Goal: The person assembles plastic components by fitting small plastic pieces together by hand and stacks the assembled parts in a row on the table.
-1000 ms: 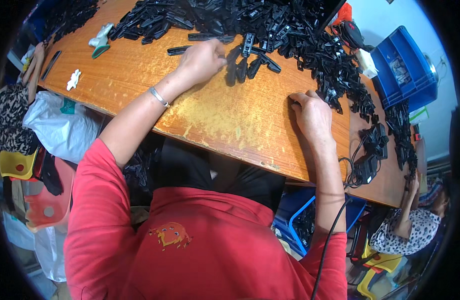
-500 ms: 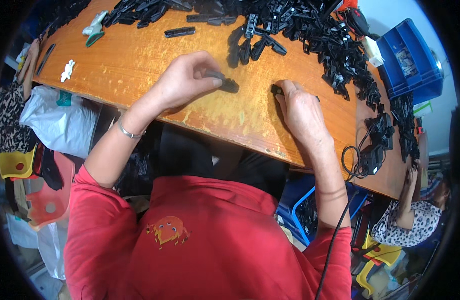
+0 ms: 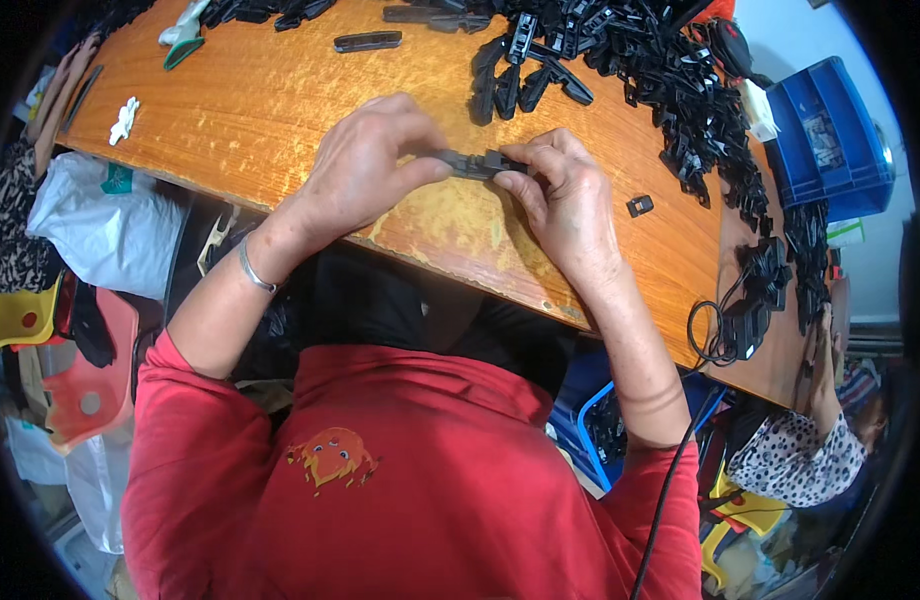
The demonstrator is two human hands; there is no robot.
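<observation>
A slim black plastic part (image 3: 467, 165) spans the gap between my two hands, just above the worn tabletop. Thumb and fingers of my left hand (image 3: 372, 155) are closed on its left end. My right hand (image 3: 568, 195) pinches the right end between thumb and forefinger. A small blocky black piece (image 3: 496, 159) shows at the right fingertips, against the slim part; whether the two are joined I cannot tell. Right of my right hand, a small square black piece (image 3: 640, 205) lies on the wood.
A large heap of black plastic parts (image 3: 670, 110) covers the far right of the wooden table (image 3: 270, 110). One long black part (image 3: 368, 41) lies apart. A blue bin (image 3: 830, 140), a coiled black cable (image 3: 713, 330) and a white scrap (image 3: 124, 121) sit around. Co-workers are at both sides.
My right hand has moved left and slightly away from me, bringing its fingers to the slim part in my left hand. The small square piece on the table is now uncovered.
</observation>
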